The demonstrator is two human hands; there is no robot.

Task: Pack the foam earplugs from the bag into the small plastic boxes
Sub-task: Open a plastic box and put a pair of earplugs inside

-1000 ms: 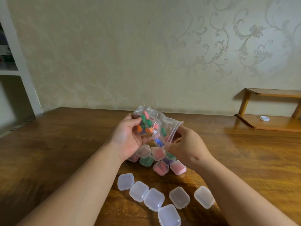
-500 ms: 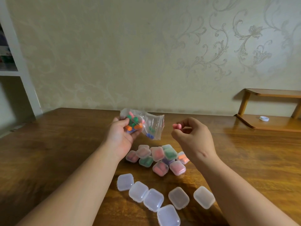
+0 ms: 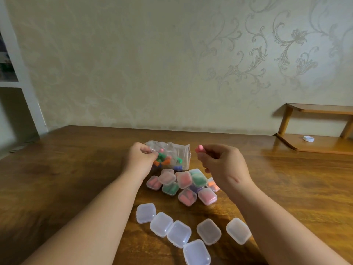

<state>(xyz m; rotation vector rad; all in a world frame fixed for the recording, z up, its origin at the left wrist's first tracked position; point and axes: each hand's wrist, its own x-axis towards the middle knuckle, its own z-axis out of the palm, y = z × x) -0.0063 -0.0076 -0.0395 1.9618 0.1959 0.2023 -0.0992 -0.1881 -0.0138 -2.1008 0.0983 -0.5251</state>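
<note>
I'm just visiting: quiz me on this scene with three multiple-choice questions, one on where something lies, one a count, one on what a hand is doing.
1. Where do the empty boxes lie, compared with the filled boxes? A nearer the person; B farther away; C stacked on them.
2. How many empty boxes are there? A four; B six; C nine.
3. What is the right hand doing? A lying flat and open; B gripping a box; C pinching a pink earplug.
1 A: they lie in front of the filled cluster. 2 B: six clear ones show no colour inside. 3 C: the earplug sticks out of its pinch.
</note>
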